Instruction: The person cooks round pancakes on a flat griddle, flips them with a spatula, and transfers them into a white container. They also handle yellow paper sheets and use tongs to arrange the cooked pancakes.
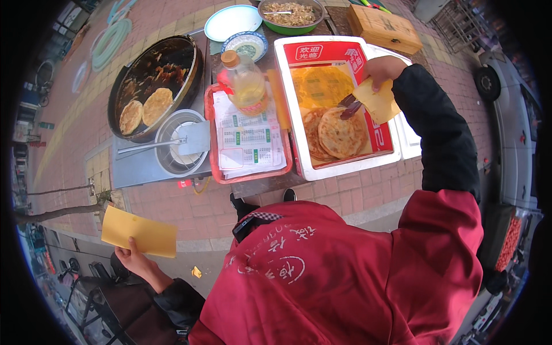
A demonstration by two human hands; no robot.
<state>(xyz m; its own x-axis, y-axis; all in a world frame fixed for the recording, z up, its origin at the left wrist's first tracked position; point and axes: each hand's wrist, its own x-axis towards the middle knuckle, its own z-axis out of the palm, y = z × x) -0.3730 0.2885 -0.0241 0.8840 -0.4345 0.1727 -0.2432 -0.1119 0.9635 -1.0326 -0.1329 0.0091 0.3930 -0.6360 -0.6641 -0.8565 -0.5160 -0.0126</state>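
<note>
My left hand (137,258), at the lower left, holds a yellow paper sheet or bag (140,230) by its edge. At the upper right, my right hand (381,71) grips a smaller folded yellow paper (377,101) over a white foam box (306,166). Dark tong tips (350,106) stick out beside this paper, reaching towards the flatbreads; their handle is hidden. Round browned flatbreads (340,133) lie overlapping in the near part of the box. Yellow material (321,86) lines its far part.
Left of the box, a red tray (227,179) bears printed sheets (250,142) and an oil bottle (247,86). Further left are a steel bowl (161,161) with a spatula (194,138) and a dark pan (194,86) with two flatbreads (157,106). Plates (233,23), a filling bowl (293,29) and a wooden box (384,28) stand behind.
</note>
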